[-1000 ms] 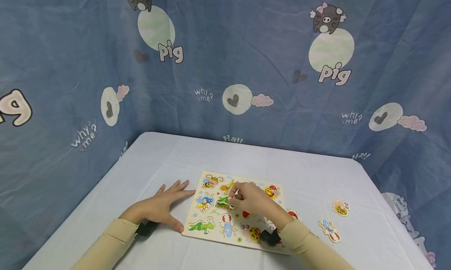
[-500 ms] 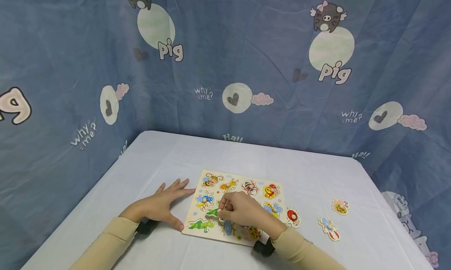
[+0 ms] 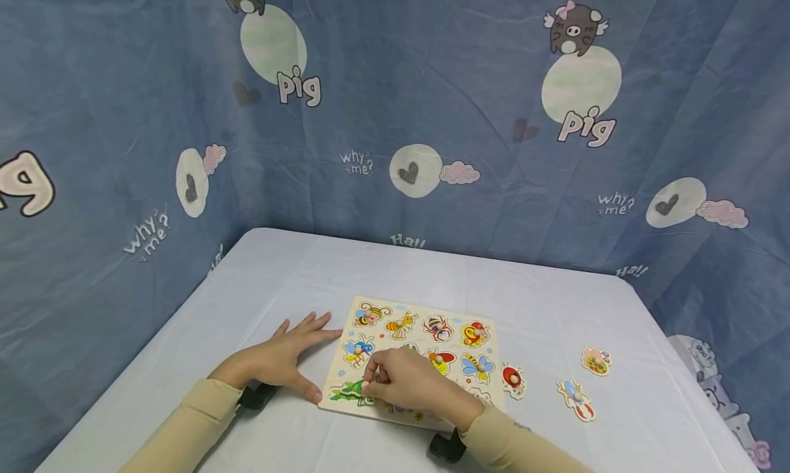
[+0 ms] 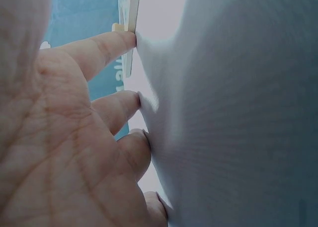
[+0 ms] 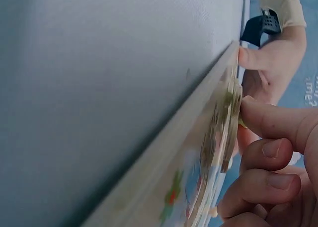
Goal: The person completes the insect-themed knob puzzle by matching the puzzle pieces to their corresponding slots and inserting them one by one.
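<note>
Fingers spread, a left hand [image 3: 280, 356] touches an insect puzzle board [image 3: 457, 349], left of the right-hand grip [image 3: 407, 380]. A green grasshopper piece [image 3: 353, 387] is pinched in that grip, apparently at its own spot, though seating cannot be told. Beyond the grip, upper spots in view look filled; to its right on the worktop [image 3: 537, 308], a ladybird piece [image 3: 513, 378], stag beetle piece [image 3: 577, 399] and snail-like piece [image 3: 596, 361] appear unplaced.

Pale lettering printed on blue cloth backdrop [image 3: 487, 68]: "pig" [image 3: 299, 86] twice, upper left and upper right; large "g" [image 3: 27, 184] near left edge, rest of word cut off; "why me?" [image 3: 356, 162] three times, left, center, right; "Ha!!" [image 3: 407, 240] low at center and right. "me?" [image 5: 309, 90] sideways in right wrist view.
</note>
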Motion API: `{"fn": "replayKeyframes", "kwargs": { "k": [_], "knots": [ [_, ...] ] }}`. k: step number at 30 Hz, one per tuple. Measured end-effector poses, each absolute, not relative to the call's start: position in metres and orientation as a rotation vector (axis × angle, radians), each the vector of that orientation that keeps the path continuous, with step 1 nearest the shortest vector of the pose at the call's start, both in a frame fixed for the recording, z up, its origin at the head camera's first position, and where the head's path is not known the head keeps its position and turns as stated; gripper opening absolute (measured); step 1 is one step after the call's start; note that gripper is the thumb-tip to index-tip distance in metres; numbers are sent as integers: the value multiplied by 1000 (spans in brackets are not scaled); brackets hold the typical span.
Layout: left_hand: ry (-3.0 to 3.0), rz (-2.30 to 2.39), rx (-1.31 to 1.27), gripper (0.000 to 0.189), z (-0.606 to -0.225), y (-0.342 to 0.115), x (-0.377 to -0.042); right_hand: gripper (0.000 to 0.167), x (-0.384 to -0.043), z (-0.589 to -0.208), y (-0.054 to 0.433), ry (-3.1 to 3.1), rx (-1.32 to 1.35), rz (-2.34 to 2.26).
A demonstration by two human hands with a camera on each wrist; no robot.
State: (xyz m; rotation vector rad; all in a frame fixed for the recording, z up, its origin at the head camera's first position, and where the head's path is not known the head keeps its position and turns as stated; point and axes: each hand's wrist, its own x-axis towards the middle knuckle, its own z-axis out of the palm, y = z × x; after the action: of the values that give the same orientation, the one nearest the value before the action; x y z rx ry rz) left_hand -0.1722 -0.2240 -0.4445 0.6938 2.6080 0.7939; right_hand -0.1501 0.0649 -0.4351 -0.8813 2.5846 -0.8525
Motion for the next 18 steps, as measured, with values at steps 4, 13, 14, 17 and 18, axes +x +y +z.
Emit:
{"fn": "replayKeyframes", "kwargs": {
  "k": [4,13,14,17,18],
  "knots": [
    [2613,795,697,117,-443,-223,-171,15,-150,-437,60,2579,-890,-831],
    [2628,773,701,118,-447,-224,-173,13,-150,-440,54,2607,-931,-792],
    [2628,771,701,118,-447,-224,-174,13,-151,-440,53,2612,-939,-788],
    [2630,768,697,118,-448,-225,-175,12,-151,-440,52,2619,-952,-782],
    [2629,767,690,118,-449,-225,-175,12,-151,-440,52,2621,-953,-782]
  ]
}}
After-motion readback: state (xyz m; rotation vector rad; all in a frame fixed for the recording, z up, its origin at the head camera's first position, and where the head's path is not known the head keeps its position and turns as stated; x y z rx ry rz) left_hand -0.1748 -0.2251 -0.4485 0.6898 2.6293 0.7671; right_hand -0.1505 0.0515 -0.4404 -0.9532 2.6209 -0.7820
